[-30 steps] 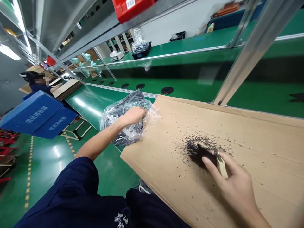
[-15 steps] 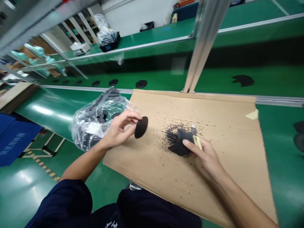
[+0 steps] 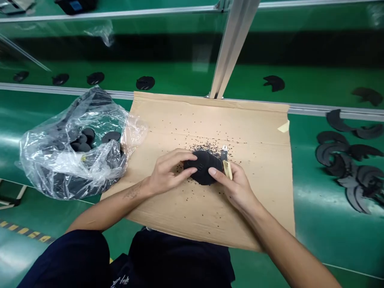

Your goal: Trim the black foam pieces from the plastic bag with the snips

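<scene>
A round black disc (image 3: 198,164) is pinched at its left edge between the thumb and fingers of my left hand (image 3: 168,172). The disc overlaps a black curved piece (image 3: 218,164), which my right hand (image 3: 241,186) grips with its thumb on top. Also in my right hand are small nippers (image 3: 228,170) with pale yellow handles, their jaws pointing away from me. Both hands are over a cardboard sheet (image 3: 168,216), where many tiny black scraps (image 3: 207,147) lie scattered. Whether the disc and the curved piece are joined, I cannot tell.
To the left, a clear plastic bag (image 3: 60,152) holds several black discs. Black crescent pieces (image 3: 333,142) lie in a loose pile on the green bench (image 3: 318,236) at right. A metal post (image 3: 231,48) rises behind the cardboard, beside a reflective green panel (image 3: 174,56).
My left hand has brought the disc rightward onto the curved piece in my right hand. The view has tilted down and shifted right, bringing the pile of crescents into sight.
</scene>
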### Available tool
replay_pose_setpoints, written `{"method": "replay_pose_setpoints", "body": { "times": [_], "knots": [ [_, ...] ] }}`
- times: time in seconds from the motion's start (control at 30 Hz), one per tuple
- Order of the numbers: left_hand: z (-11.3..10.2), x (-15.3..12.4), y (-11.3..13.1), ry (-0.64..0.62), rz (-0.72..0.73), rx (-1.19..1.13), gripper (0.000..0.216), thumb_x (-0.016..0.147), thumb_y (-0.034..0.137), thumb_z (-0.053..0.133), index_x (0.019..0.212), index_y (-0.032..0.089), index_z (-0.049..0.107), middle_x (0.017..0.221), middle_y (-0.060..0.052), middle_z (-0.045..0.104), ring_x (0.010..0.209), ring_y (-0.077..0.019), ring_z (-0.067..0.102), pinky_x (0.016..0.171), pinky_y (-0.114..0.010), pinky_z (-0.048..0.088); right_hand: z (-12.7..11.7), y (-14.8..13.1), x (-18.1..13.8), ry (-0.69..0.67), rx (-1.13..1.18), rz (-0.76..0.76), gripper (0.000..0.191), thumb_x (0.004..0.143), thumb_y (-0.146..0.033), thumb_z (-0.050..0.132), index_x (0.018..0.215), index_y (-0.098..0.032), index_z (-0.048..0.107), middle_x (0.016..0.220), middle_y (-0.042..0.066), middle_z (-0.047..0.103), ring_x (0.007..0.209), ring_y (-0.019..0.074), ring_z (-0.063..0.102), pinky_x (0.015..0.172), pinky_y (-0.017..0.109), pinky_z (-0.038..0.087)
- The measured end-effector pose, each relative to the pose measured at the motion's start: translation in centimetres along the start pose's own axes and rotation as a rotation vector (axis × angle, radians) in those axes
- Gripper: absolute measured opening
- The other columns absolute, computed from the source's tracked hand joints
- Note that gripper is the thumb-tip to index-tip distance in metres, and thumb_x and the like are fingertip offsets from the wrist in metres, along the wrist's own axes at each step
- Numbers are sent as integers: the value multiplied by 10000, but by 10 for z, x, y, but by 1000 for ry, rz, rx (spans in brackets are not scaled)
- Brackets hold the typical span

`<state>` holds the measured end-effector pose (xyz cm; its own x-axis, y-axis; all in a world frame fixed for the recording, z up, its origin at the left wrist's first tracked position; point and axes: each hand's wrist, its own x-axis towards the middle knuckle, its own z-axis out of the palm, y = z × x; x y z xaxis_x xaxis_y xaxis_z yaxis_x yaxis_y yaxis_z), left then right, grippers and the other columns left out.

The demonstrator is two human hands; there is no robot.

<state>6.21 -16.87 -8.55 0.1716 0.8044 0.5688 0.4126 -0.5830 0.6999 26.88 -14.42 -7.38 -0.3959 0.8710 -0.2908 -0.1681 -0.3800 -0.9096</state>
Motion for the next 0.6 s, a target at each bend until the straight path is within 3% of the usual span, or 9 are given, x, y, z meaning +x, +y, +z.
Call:
{"method": "replay_pose_setpoints", "body": {
  "times": [0.1,0.2,0.37,0.6],
  "knots": [
    [4,-4,1,7,-101,-2,332,887,211,728,1206,184,640,1049,-62,722,938,-144,684,777,-246,584,2,0,-1,17,-116,-30,361,723,-507,837,830,-211,661,735,-20,614,645,129,528,646,289,487],
    [5,-8,1,-41,-210,-68,394,909,216,696,1291,196,602,1157,-86,701,996,-159,682,804,-256,588,4,-1,-2,10,-160,-37,406,712,-558,831,806,-216,634,701,-28,563,622,124,477,608,281,454],
    [7,-8,4,-44,-330,-243,374,915,184,673,1283,213,610,1191,-73,697,974,-140,700,780,-214,598,6,-1,-1,30,-201,-61,438,708,-590,822,836,-216,635,731,-20,562,648,130,479,618,278,438],
    [3,-6,7,-26,-278,-241,366,903,160,688,1262,198,628,1156,-67,721,1005,-136,714,821,-201,605,4,-4,0,60,-388,-159,428,749,-598,784,812,-214,609,689,-32,517,613,122,448,579,266,426]
  ]
}}
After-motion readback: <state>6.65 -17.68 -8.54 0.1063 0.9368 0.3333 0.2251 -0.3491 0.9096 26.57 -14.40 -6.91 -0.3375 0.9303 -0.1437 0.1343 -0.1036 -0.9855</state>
